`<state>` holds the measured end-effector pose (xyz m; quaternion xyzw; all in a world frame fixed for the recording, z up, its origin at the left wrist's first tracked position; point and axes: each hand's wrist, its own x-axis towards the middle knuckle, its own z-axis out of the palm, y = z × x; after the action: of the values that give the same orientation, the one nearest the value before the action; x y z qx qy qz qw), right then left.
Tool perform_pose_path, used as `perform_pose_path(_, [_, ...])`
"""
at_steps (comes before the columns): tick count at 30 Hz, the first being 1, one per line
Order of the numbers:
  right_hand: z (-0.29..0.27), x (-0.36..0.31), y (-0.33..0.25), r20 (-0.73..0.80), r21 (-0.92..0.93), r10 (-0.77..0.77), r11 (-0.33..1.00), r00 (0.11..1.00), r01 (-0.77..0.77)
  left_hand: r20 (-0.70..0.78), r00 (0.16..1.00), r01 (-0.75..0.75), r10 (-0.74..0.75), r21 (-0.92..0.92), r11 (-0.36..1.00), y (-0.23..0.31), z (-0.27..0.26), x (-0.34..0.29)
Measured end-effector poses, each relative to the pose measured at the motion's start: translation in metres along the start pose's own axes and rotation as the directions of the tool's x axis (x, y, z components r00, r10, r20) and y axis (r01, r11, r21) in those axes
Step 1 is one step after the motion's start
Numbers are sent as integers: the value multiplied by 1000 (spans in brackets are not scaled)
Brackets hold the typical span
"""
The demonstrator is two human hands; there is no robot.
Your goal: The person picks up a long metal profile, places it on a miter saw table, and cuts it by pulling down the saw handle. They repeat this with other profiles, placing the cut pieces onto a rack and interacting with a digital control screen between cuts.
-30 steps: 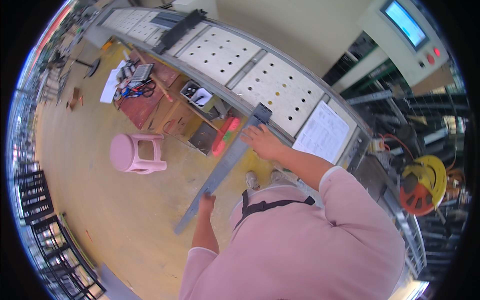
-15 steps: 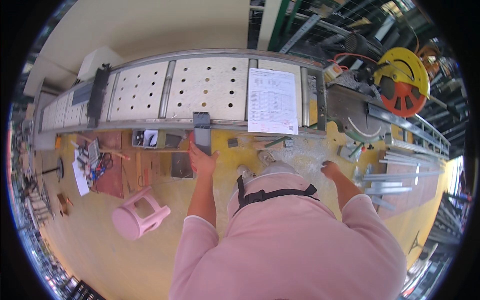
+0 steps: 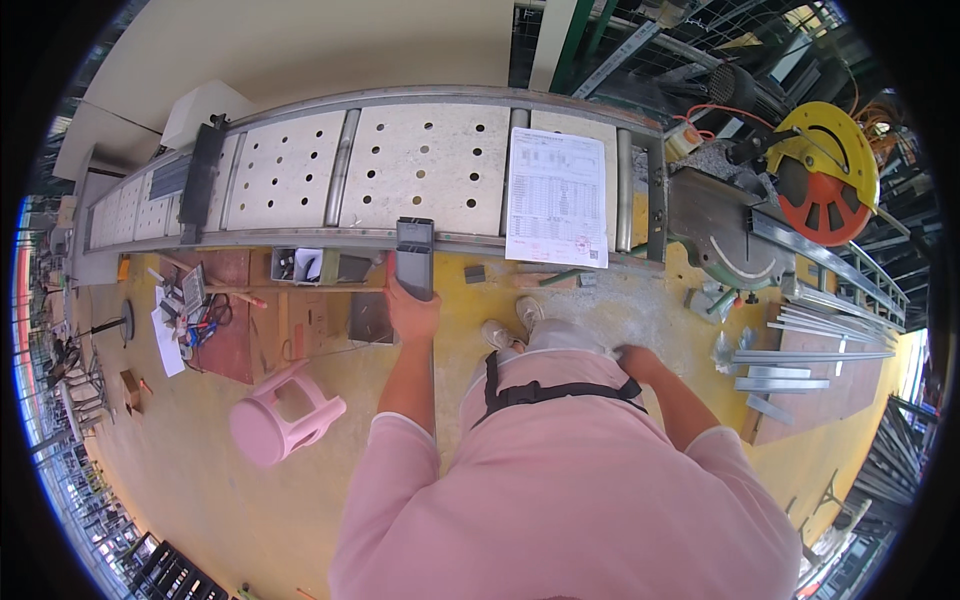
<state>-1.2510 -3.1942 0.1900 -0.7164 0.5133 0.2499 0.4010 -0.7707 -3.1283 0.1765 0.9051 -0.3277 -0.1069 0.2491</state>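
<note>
My left hand is closed round the lower part of a dark grey metal profile. The profile's upper end touches the front edge of a long roller bench; my hand and forearm hide part of what lies below. A bit of something red shows beside my fingers, too small to name. On the bench's right part lies a printed paper sheet, hanging slightly over the front edge. My right hand is down beside my right hip, its fingers mostly hidden and dark.
A cut-off saw with yellow guard and orange-red disc stands right of the bench. Metal bars lie at the lower right. A pink stool stands at left, near a low board with tools. A dark bar crosses the bench.
My right hand has drawn in toward my hip. My left hand still grips the profile and has shifted slightly in view with the whole scene, as the head view turned.
</note>
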Motion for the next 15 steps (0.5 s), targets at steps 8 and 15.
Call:
perform_pose_path(8, [-98,65,-112,-106,102,-274,953,956,284,3,999,-34,34,-30,999,20,-3,-17])
perform_pose_path(15, [-69,60,-103,12,24,-265,964,964,265,-37,998,-55,56,34,998,18,9,-14])
